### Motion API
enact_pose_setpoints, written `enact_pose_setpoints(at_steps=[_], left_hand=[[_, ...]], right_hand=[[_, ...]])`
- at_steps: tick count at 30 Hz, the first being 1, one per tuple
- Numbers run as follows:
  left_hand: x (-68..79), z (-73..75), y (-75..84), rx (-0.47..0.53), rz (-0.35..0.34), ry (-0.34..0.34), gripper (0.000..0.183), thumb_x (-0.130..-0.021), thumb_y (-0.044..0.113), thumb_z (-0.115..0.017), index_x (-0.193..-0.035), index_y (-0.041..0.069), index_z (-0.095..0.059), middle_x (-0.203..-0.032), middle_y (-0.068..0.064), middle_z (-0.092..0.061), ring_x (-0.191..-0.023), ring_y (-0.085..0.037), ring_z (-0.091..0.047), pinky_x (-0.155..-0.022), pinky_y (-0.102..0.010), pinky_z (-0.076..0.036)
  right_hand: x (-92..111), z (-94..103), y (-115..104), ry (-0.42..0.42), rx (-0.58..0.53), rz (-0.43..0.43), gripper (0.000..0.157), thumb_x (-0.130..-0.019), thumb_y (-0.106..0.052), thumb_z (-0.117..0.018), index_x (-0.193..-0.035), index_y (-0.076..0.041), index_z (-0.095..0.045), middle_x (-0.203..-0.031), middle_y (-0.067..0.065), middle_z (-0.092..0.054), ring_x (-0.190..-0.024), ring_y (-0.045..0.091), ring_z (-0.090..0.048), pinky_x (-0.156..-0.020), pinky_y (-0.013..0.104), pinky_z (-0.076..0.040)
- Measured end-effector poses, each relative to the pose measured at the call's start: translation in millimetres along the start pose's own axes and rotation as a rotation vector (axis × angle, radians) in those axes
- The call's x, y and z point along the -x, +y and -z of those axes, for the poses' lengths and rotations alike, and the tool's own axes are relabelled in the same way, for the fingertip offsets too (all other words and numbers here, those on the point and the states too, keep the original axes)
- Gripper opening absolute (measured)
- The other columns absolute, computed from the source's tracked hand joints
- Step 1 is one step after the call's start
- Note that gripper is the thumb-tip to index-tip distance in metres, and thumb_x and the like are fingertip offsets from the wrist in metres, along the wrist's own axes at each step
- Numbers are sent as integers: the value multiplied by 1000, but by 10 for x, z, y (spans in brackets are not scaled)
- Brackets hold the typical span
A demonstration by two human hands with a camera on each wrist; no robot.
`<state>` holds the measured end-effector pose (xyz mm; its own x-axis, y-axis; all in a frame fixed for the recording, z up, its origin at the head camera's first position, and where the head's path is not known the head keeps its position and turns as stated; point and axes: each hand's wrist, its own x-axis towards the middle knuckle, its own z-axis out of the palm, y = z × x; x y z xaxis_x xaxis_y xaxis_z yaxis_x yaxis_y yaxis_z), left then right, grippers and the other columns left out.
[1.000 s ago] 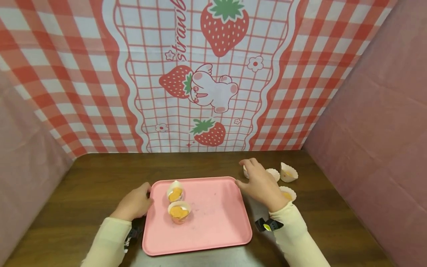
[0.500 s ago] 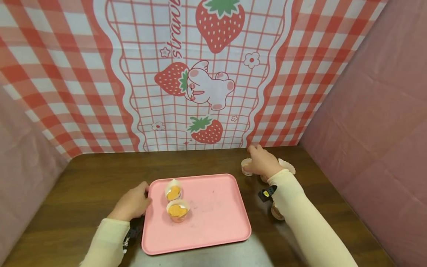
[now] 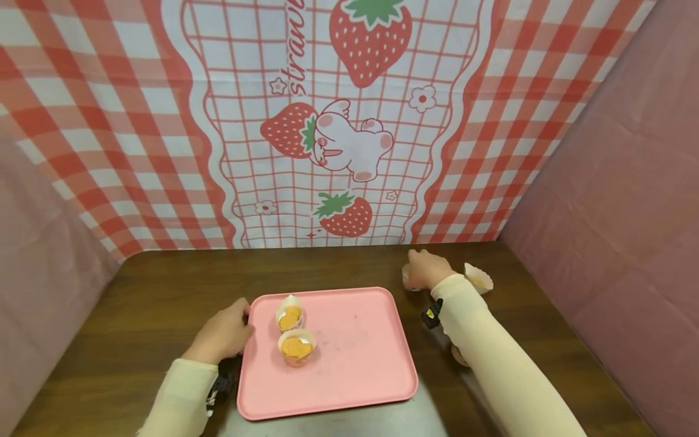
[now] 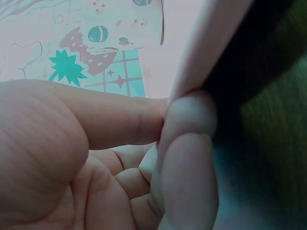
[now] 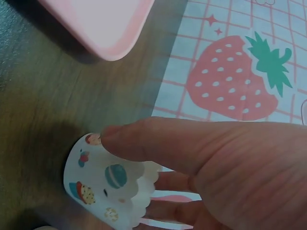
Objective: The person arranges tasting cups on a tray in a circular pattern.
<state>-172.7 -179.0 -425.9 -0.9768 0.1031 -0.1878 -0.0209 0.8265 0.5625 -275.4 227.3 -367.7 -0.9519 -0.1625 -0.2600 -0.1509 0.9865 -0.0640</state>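
Note:
A pink tray (image 3: 360,358) lies on the table, and my left hand (image 3: 221,332) pinches its left rim between thumb and fingers, as the left wrist view shows. Two paper baking cups, the back one (image 3: 289,315) and the front one (image 3: 297,351), stand on the tray's left part with yellow-orange filling inside. Beyond the tray's right back corner, my right hand (image 3: 428,270) holds another paper baking cup (image 5: 96,177), white with small printed sweets. The thumb presses its side near the rim; the other fingers are partly hidden behind the scalloped edge.
Right of my right hand a pale baking cup (image 3: 479,278) sits on the brown wooden table (image 3: 180,279). Another cup (image 3: 459,357) is mostly covered by my right sleeve. A strawberry-print cloth (image 3: 306,73) hangs behind, with pink cloth (image 3: 606,200) at the sides.
My right hand has reached back from beside the tray's right edge to the cup behind the corner, its fingers now closed around it. The left hand stays on the tray rim.

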Motion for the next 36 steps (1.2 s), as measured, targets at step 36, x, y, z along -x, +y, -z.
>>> enact_pose_setpoints(at_steps=[36], left_hand=[[-10,-17,-18,-3,-27,22,21,-96,13,-63,-113,3,-57,-89,-10,-64,-73,-23,-57,-65,-39,-48]], right_hand=[[427,-162,-344,418,-368,220,41,-88,-26,-81,-121,-7,-66,-111,13,-59,-86,22,-58,-75,41,-52]])
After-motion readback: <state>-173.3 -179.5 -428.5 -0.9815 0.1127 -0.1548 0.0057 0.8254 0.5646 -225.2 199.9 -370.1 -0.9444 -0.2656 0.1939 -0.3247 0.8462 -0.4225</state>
